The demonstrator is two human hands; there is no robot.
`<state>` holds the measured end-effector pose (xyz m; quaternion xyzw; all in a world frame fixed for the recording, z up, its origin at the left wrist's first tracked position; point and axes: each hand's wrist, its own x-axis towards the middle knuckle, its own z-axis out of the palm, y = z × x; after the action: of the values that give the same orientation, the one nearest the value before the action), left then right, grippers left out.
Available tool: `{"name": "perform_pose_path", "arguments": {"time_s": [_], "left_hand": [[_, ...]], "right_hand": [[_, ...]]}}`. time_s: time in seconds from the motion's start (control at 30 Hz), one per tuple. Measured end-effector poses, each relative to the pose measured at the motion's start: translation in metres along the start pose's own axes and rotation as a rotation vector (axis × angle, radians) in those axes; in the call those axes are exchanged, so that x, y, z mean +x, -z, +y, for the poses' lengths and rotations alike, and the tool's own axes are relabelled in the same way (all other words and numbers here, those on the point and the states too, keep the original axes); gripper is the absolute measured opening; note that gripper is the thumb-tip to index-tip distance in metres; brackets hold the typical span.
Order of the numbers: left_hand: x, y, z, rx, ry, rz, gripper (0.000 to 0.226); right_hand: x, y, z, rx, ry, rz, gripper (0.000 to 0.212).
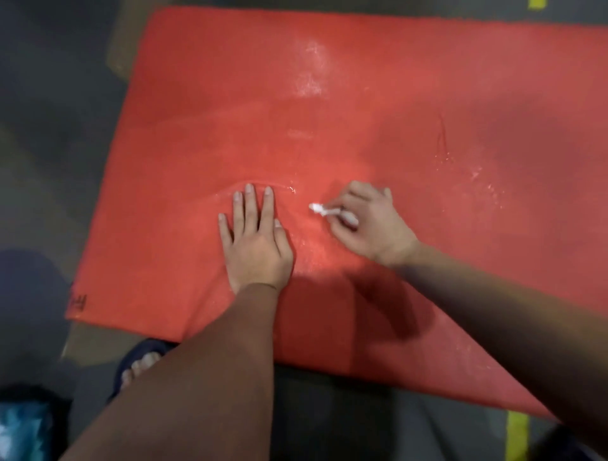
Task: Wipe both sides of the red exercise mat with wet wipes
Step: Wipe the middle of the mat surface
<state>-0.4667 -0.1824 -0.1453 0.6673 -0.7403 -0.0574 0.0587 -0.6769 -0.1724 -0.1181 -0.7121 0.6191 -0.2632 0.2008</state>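
Two bare forearms reach over a red exercise mat (394, 98) on the floor. Left hand (255, 237) presses flat, fingers straight. Just beside it, right hand (365, 222) grips a crumpled wet wipe (329, 212); white smudges lie farther ahead.

The red exercise mat (362, 98) runs off the frame at 3 o'clock, its far end unseen. The wet wipe (324, 210) is mostly buried in the curled right hand (368, 223); only a twisted white tip shows. At 7 o'clock, a sandalled foot (139, 367) is half covered by the left forearm (197, 378). A blurred blue object (19, 431) at 8 o'clock is cut by the corner, unidentifiable. A dark marking (77, 301) on the mat's 8 o'clock corner is unreadable. A yellow floor strip (516, 437) at 5 o'clock is cropped by the bottom edge, and a second yellow strip (537, 3) at 1 o'clock by the top.
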Motion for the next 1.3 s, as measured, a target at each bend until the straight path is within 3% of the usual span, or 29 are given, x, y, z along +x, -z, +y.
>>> {"name": "perform_pose_path", "arguments": {"time_s": [0.1, 0.23, 0.3, 0.37, 0.5, 0.57, 0.7, 0.73, 0.83, 0.93, 1.1, 1.3], "left_hand": [[-0.001, -0.001, 0.000, 0.011, 0.001, -0.002, 0.062], [-0.001, 0.001, 0.001, 0.008, 0.003, -0.003, 0.062], [-0.001, 0.001, 0.001, 0.010, 0.002, -0.005, 0.062], [0.000, 0.001, 0.000, -0.003, 0.006, -0.007, 0.062], [0.001, 0.000, -0.001, -0.004, 0.004, 0.004, 0.061], [0.001, -0.001, -0.002, -0.005, 0.001, 0.003, 0.061], [0.001, -0.001, -0.002, -0.003, -0.006, -0.005, 0.060], [0.002, -0.001, -0.002, 0.000, -0.003, -0.005, 0.060], [0.002, -0.001, -0.003, 0.007, -0.003, -0.002, 0.061], [0.002, -0.001, -0.003, 0.014, -0.010, -0.012, 0.061], [0.003, 0.000, -0.002, 0.012, -0.009, -0.004, 0.061], [0.002, -0.001, -0.003, 0.005, -0.007, 0.001, 0.060]], "right_hand": [[-0.021, -0.007, -0.007, -0.082, 0.132, -0.095, 0.019], [0.012, 0.005, 0.004, -0.166, -0.147, 0.069, 0.014], [0.010, 0.002, 0.000, -0.080, -0.158, 0.063, 0.022], [-0.014, -0.006, -0.016, 0.031, 0.005, -0.076, 0.031], [-0.064, -0.009, -0.042, 0.093, 0.204, -0.403, 0.027], [-0.052, -0.008, -0.037, 0.028, 0.216, -0.360, 0.034], [-0.038, -0.007, -0.035, -0.008, 0.004, -0.183, 0.021], [-0.049, -0.010, -0.040, 0.004, -0.014, -0.168, 0.026], [-0.106, -0.013, -0.070, 0.152, 0.076, -0.292, 0.045], [-0.130, -0.015, -0.079, 0.082, 0.136, -0.385, 0.034], [-0.113, -0.013, -0.065, 0.029, 0.048, -0.278, 0.043], [-0.171, -0.007, -0.070, 0.002, 0.252, -0.453, 0.033]]}}
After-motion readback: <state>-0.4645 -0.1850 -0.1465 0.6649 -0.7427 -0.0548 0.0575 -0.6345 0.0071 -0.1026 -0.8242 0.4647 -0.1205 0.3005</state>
